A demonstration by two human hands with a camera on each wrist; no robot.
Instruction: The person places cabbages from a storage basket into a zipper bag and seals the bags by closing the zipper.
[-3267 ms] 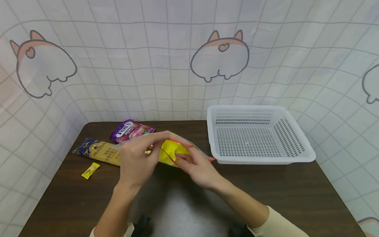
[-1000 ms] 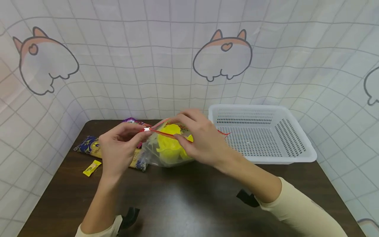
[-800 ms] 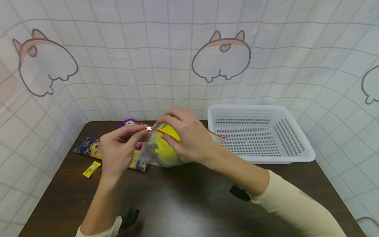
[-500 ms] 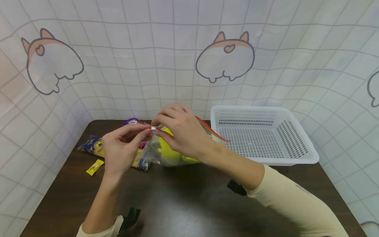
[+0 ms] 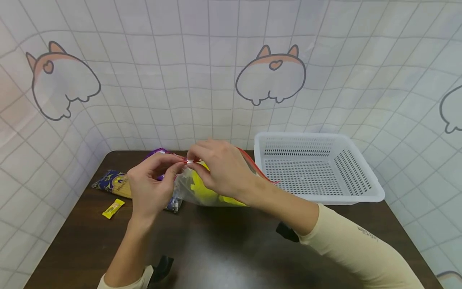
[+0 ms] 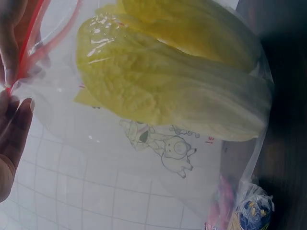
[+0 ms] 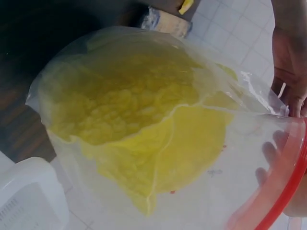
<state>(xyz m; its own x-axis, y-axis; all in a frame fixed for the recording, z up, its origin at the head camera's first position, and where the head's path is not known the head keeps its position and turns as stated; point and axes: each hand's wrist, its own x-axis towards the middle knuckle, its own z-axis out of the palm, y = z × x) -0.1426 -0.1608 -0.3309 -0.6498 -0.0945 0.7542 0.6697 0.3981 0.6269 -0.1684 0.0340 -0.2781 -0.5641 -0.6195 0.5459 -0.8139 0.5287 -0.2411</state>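
Observation:
A clear zip bag with a red zip edge stands on the table, its mouth facing up. Inside show pale yellow napa cabbages, two of them side by side in the left wrist view. My left hand pinches the left end of the red zip between thumb and fingers. Right beside it, my right hand pinches the zip at the small white slider. Right of that hand, the two red zip strips stand apart in the right wrist view. The right hand covers much of the bag in the head view.
A white perforated basket stands at the right. Behind my left hand lie a long noodle pack and a purple pouch. A small yellow packet is on the dark table at the left. A tiled-pattern curtain hangs behind.
My right hand, in the bag's mouth at first, has come out and moved left along the zip to the slider. My left hand shifted left to the zip's end, then slightly back right.

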